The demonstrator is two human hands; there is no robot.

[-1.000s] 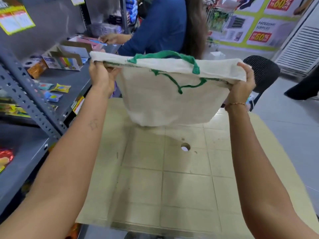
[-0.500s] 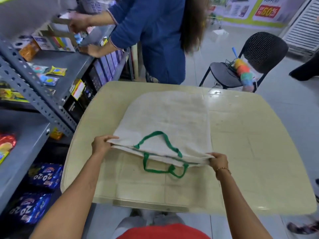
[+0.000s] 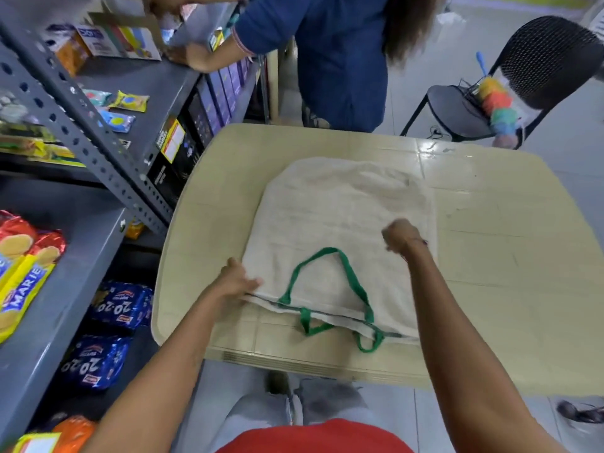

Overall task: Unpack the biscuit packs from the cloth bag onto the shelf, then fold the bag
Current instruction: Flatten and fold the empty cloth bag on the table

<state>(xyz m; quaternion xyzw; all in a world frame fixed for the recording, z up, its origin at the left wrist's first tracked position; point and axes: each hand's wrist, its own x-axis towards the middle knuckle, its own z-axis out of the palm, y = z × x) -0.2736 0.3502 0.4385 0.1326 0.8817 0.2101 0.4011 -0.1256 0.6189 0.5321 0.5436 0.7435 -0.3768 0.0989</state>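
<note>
The cream cloth bag (image 3: 340,220) with green handles (image 3: 330,286) lies flat on the beige table (image 3: 510,282), its mouth toward me. My left hand (image 3: 236,282) grips the bag's near left corner at the mouth. Over the bag's right side is my right hand (image 3: 401,237), blurred, with its fingers curled into a fist and nothing in it. Red and yellow Marie biscuit packs (image 3: 23,273) lie on the grey shelf (image 3: 81,289) at the left. Blue 20-20 packs (image 3: 121,305) sit on the shelf below.
A person in a blue top (image 3: 336,53) stands beyond the table, hands on the upper shelf. A black chair (image 3: 529,76) with a colourful duster (image 3: 496,106) stands at the back right. Small sachets (image 3: 129,101) and boxes lie on the upper shelf.
The bag came down from the air and now lies flat on the table. My right hand let go of the right corner and moved up over the bag. My left hand keeps its corner.
</note>
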